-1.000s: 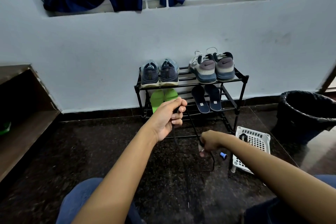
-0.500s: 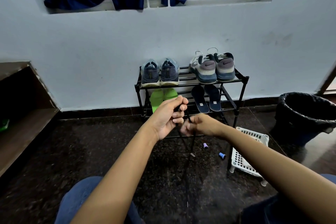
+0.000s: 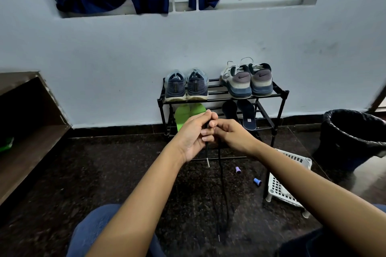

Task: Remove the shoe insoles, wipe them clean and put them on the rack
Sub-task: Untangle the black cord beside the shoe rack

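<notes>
My left hand (image 3: 194, 137) is curled round the black lace (image 3: 220, 169) and my right hand (image 3: 231, 135) pinches it just beside, with the loose strands hanging toward 6 o'clock. To do this step well, I judge the strands should be kept taut and even, clear of the rack (image 3: 279, 95) at 12 o'clock. The green insoles (image 3: 181, 113) and dark insoles (image 3: 248, 115) lean on its lower tier, long axes running 12-to-6; I cannot tell which end is the toe.

Nike swoosh logos are showing on both heels of the white-grey sneakers (image 3: 247, 81), right end of the shoe rack (image 3: 279, 95) top shelf. A small white label is showing on the dark insole (image 3: 248, 115) beneath: unreadable.
</notes>
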A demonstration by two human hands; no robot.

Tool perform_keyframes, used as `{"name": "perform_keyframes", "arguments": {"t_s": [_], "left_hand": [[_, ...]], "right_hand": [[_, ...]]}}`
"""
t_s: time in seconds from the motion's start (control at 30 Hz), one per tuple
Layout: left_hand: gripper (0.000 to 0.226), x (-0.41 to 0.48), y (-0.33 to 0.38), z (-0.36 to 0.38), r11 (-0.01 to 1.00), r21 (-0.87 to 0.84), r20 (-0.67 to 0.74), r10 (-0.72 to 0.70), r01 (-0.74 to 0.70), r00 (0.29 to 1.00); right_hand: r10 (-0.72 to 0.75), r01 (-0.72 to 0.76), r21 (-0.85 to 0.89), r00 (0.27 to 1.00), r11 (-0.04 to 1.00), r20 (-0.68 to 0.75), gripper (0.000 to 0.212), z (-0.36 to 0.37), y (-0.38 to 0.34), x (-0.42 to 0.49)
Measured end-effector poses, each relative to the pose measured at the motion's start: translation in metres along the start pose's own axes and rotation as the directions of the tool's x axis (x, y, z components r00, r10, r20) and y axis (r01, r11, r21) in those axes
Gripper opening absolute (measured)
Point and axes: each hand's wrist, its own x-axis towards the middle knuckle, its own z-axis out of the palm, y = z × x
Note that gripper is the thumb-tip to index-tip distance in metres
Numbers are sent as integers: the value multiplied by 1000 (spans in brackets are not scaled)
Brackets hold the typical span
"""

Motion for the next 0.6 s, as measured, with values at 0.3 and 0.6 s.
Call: {"name": "perform_keyframes", "arguments": {"t_s": [0.3,0.6], "left_hand": [[29,-1,0,-4,1000,-7,-25,8,-8,1000],[33,2,-1,-6,995,-1,-141,94,-95,986]], "right_hand": [[189,-190,-18,954,982,233,27,-1,11,-13],[179,-126,-146,874,981,452,25,13,-15,-29]]}}
